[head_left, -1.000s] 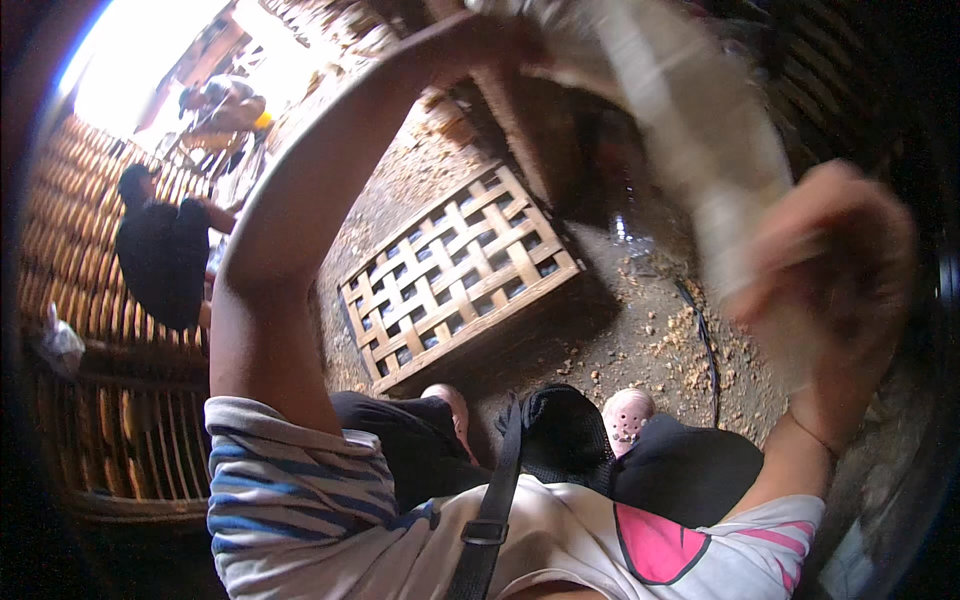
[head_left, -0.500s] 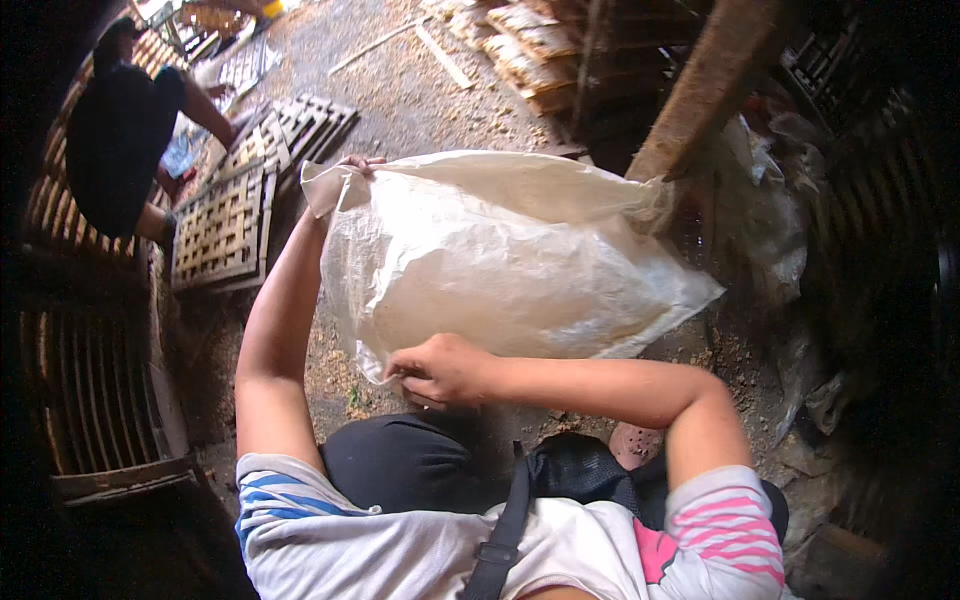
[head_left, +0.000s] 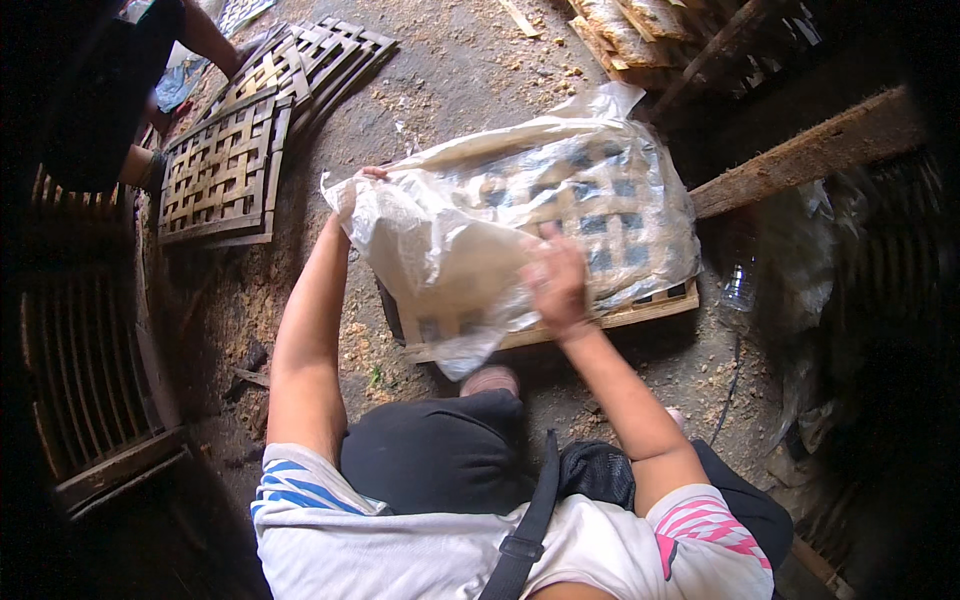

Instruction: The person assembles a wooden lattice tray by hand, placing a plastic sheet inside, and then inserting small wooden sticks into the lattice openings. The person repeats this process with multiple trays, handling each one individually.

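A whitish, translucent plastic sheet (head_left: 440, 235) lies crumpled over a woven wooden lattice tray (head_left: 560, 335) on the ground before me. The lattice's square gaps show through its right half, while the left part is lifted and folded. At the far left corner my left hand (head_left: 370, 176) grips the sheet's edge, most of its fingers hidden behind the plastic. My right hand (head_left: 558, 280) rests on the sheet near the middle, slightly blurred, its fingers stretched out. One wooden edge of the tray shows bare along the near side.
Several more lattice trays (head_left: 225, 165) lean in a pile at the left, beside a person in dark clothes (head_left: 100, 110). A wooden beam (head_left: 810, 150) slants in at the right. Loose plastic (head_left: 810, 260) hangs there. Slatted wood (head_left: 90, 370) stands at the lower left.
The sheet has come down from being held up and now lies over the lattice tray. My right hand has left the sheet's near corner and moved right and away onto its surface.
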